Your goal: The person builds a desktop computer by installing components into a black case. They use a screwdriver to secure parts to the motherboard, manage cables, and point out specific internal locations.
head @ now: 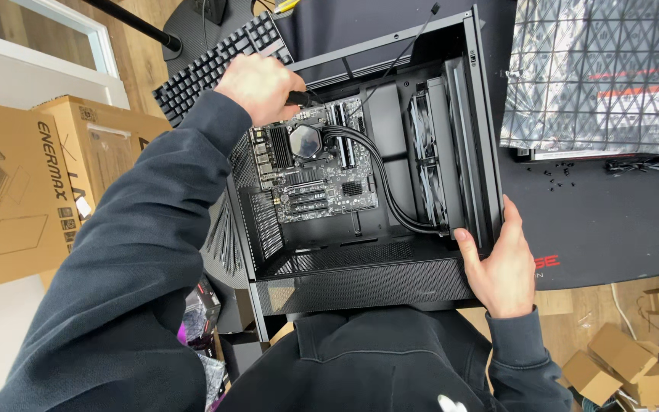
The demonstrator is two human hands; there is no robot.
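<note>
An open black computer case [490, 130] lies on its side on a dark desk mat. Inside it sit a motherboard [322, 187], a round cooler block [304, 140] with two black tubes [379, 179], and grey fans [425, 145] along the right wall. My left hand [259, 84] is closed around a black-handled screwdriver [299, 98] at the motherboard's upper left corner. My right hand [501, 263] grips the case's lower right edge, thumb inside the frame.
A black keyboard [207, 65] lies behind the case at upper left. Cardboard boxes [32, 183] stand at the left. A silver patterned bag [600, 72] lies at upper right, with small screws [558, 174] below it. Small cardboard boxes [623, 358] litter the floor at lower right.
</note>
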